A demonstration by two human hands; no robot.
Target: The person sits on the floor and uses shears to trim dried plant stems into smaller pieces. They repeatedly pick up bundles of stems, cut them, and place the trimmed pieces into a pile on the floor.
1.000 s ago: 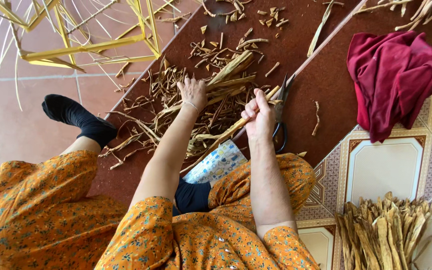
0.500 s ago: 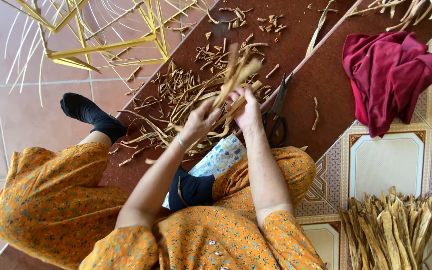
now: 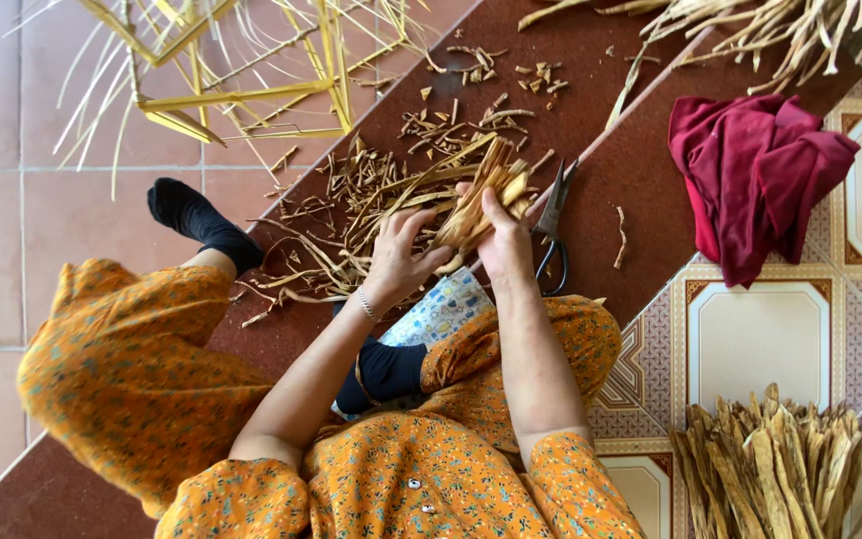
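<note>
I sit on a dark red step with both hands raised in front of me. My right hand [image 3: 503, 240] grips a short bundle of dried tan leaf strips [image 3: 486, 190], thumb pressed across it. My left hand [image 3: 398, 255] touches the bundle's lower left side, fingers curled against the strips. Beneath my hands lies a scatter of dried strip offcuts [image 3: 351, 215]. A pair of black-handled scissors [image 3: 554, 225] lies on the step just right of my right hand.
A crumpled maroon cloth [image 3: 755, 185] lies at the right. A stack of trimmed dried strips [image 3: 775, 464] rests on the patterned tiles at bottom right. Long yellow-green fronds [image 3: 231, 80] spread at top left. My socked foot [image 3: 197, 220] rests at left.
My hands have gathered strips off the pile into a bundle and lifted it. My left hand came off the heap and closed in against the bundle held by my right hand.
</note>
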